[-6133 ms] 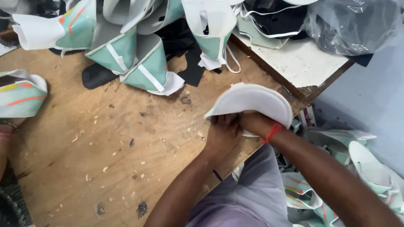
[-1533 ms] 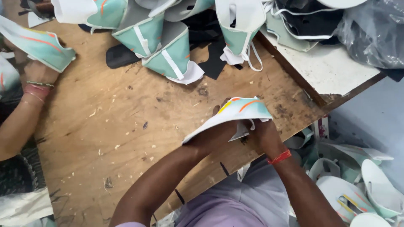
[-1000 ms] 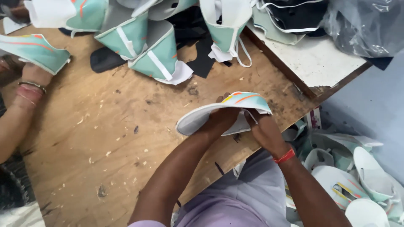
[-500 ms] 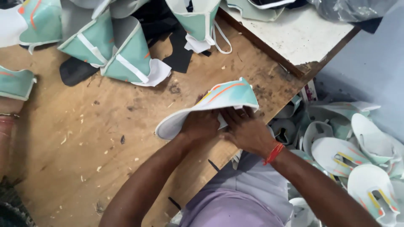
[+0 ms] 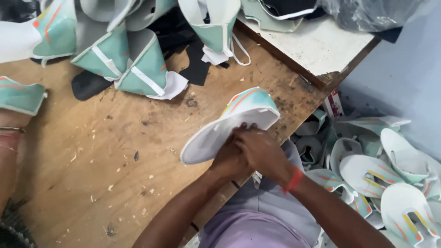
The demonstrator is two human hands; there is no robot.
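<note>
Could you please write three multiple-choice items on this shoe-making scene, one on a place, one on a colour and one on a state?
1. Where does the pile of finished uppers lie?
A. on the floor right of the bench
B. on the white board
C. on the person's lap

2. What colour is the band on the right hand's wrist?
A. blue
B. red
C. black

3. How is the shoe upper held?
A. by the left hand alone
B. lying free
C. by both hands

Answers: A, they lie heaped below the wooden bench edge; B, it shows red; C, both hands grip it.
</note>
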